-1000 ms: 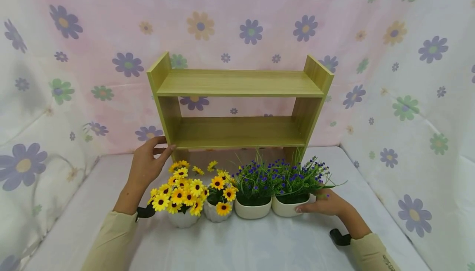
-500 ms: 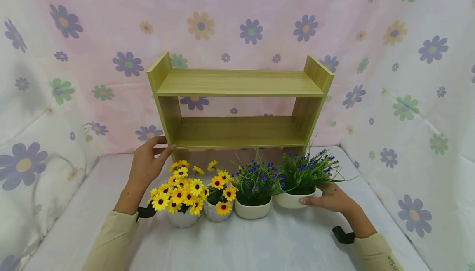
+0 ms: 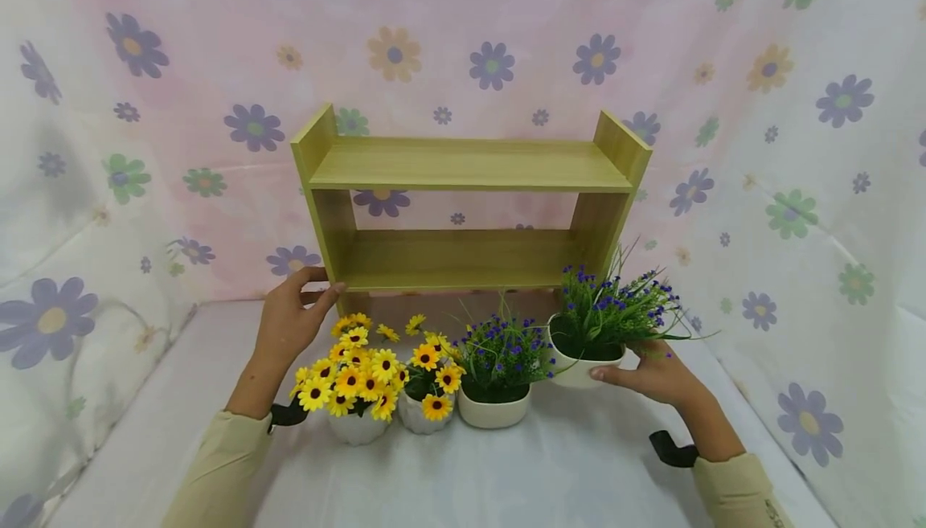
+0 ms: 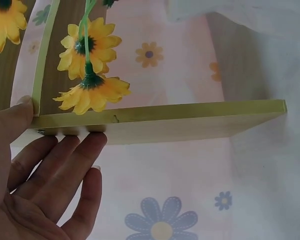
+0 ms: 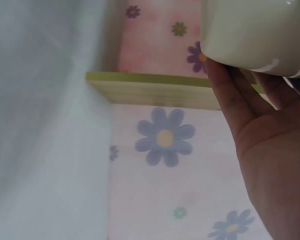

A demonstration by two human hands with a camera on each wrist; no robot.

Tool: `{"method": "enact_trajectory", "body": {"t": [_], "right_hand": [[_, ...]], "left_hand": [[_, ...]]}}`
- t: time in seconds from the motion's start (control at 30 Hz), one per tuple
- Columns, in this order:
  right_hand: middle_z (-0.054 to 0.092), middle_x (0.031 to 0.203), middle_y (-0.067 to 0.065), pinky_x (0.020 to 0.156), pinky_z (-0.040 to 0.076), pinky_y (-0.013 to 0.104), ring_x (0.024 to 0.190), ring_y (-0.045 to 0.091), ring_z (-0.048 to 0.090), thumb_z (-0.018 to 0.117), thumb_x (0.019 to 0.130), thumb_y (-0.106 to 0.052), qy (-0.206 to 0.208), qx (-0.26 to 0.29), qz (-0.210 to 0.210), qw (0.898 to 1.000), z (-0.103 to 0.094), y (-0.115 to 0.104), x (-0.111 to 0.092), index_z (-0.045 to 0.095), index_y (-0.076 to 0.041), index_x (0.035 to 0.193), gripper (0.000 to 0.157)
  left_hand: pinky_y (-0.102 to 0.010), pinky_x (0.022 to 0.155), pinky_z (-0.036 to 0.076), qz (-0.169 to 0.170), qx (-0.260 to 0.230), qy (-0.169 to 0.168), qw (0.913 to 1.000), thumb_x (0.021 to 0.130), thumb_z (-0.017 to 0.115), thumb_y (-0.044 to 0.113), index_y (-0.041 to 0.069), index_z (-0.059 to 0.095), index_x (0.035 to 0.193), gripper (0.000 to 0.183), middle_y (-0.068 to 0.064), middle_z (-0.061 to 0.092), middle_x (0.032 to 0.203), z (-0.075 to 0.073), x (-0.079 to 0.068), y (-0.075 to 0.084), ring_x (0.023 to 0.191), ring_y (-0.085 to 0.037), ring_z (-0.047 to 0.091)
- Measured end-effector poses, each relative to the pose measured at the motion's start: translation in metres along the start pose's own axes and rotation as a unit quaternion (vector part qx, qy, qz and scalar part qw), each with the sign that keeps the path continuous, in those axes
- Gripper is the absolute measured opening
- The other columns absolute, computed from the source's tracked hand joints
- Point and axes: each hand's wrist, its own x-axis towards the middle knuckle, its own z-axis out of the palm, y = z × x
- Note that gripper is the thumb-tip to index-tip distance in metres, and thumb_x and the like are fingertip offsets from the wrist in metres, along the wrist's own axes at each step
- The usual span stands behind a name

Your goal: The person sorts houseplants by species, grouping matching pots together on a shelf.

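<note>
In the head view my right hand [image 3: 664,377] grips a white pot [image 3: 575,369] of purple-flowered greenery [image 3: 615,303], thumb on the front of the pot. That pot is raised above the table, tipped slightly, in front of the right side of a wooden shelf [image 3: 463,166]. The right wrist view shows its smooth white underside [image 5: 260,40] with fingers behind. My left hand [image 3: 288,315] pinches the shelf's left side panel [image 4: 190,112], thumb at the front and fingertips along the outer face. Both shelf boards are bare.
On the table [image 3: 463,480], a row runs before the shelf: two pots of yellow flowers [image 3: 358,429] [image 3: 425,415] at left, then a second white pot of purple flowers [image 3: 494,411]. Flower-printed cloth [image 3: 463,22] hangs behind and at both sides.
My right hand has lifted the purple-flower pot off the table from the row's right end and moved it up, right and tilted. My left hand has stayed at the shelf's side panel.
</note>
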Motion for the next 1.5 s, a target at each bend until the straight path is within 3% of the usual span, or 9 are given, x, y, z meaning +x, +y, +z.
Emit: {"method": "enact_trajectory", "body": {"t": [0.43,0.57,0.83,1.1,1.2,1.27,1.37,1.43,1.5], "right_hand": [[0.036,0.156,0.023,0.106,0.035,0.068,0.14,0.049,0.035,0.084,0.082,-0.034,0.036,0.022,-0.092,0.995,-0.022,-0.043,0.018,0.024,-0.009,0.158,0.1],[0.043,0.151,0.023,0.106,0.037,0.067,0.14,0.045,0.038,0.084,0.08,-0.039,0.048,-0.011,-0.095,0.994,-0.033,-0.06,0.023,0.031,-0.009,0.156,0.097],[0.047,0.149,0.015,0.103,0.042,0.064,0.138,0.04,0.042,0.088,0.077,-0.021,0.052,0.026,-0.187,0.981,-0.05,-0.091,0.036,0.038,-0.013,0.152,0.091],[0.045,0.152,0.009,0.109,0.037,0.062,0.142,0.033,0.038,0.089,0.077,-0.024,0.034,0.031,-0.159,0.986,-0.068,-0.136,0.043,0.034,-0.02,0.153,0.094],[0.05,0.148,0.009,0.102,0.046,0.056,0.135,0.03,0.047,0.087,0.078,-0.026,0.035,0.028,-0.155,0.987,-0.074,-0.152,0.047,0.038,-0.018,0.15,0.087],[0.051,0.146,0.004,0.099,0.05,0.044,0.128,0.024,0.051,0.087,0.078,-0.022,0.037,0.03,-0.186,0.981,-0.077,-0.162,0.053,0.039,-0.019,0.148,0.085],[0.048,0.147,-0.002,0.098,0.048,0.034,0.125,0.016,0.05,0.088,0.077,-0.012,0.04,0.039,-0.268,0.962,-0.079,-0.177,0.066,0.036,-0.022,0.15,0.09],[0.04,0.153,-0.006,0.106,0.041,0.035,0.131,0.014,0.043,0.089,0.076,-0.014,0.04,0.034,-0.295,0.954,-0.081,-0.189,0.073,0.03,-0.025,0.154,0.098],[0.035,0.158,-0.006,0.11,0.038,0.042,0.138,0.015,0.037,0.087,0.079,-0.024,0.039,0.016,-0.281,0.959,-0.081,-0.2,0.076,0.026,-0.025,0.156,0.098]], "left_hand": [[-0.056,0.087,0.056,-0.026,-0.02,-0.019,0.9993,0.099,0.06,0.045,0.005,0.059,0.13,0.05,-0.018,0.059,0.131,-0.003,0.0,0.003,0.109,-0.043,0.066],[-0.056,0.087,0.056,-0.029,-0.021,-0.022,0.9991,0.099,0.06,0.045,0.005,0.059,0.131,0.052,-0.018,0.059,0.131,-0.003,0.001,0.004,0.109,-0.042,0.067],[-0.056,0.086,0.056,-0.032,-0.023,-0.022,0.999,0.099,0.059,0.046,0.005,0.057,0.133,0.054,-0.018,0.058,0.133,-0.003,0.001,0.005,0.11,-0.042,0.066],[-0.057,0.087,0.056,-0.034,-0.027,-0.025,0.9988,0.099,0.06,0.046,0.004,0.058,0.132,0.054,-0.018,0.058,0.133,-0.005,0.001,0.004,0.11,-0.043,0.066],[-0.057,0.088,0.055,-0.033,-0.029,-0.025,0.9987,0.098,0.06,0.046,0.004,0.058,0.132,0.054,-0.018,0.058,0.133,-0.006,0.001,0.004,0.11,-0.043,0.066],[-0.057,0.088,0.055,-0.032,-0.029,-0.025,0.9988,0.099,0.06,0.046,0.004,0.058,0.132,0.054,-0.019,0.058,0.133,-0.005,0.001,0.004,0.109,-0.043,0.066],[-0.057,0.088,0.055,-0.029,-0.029,-0.024,0.9989,0.099,0.06,0.046,0.004,0.058,0.132,0.054,-0.019,0.058,0.133,-0.004,0.001,0.004,0.109,-0.042,0.067],[-0.056,0.087,0.056,-0.028,-0.029,-0.024,0.9989,0.099,0.06,0.045,0.004,0.058,0.132,0.053,-0.019,0.058,0.133,-0.004,0.001,0.004,0.109,-0.042,0.067],[-0.056,0.087,0.056,-0.029,-0.031,-0.024,0.9988,0.099,0.06,0.045,0.004,0.058,0.132,0.053,-0.019,0.058,0.133,-0.004,0.0,0.004,0.109,-0.042,0.067]]}}
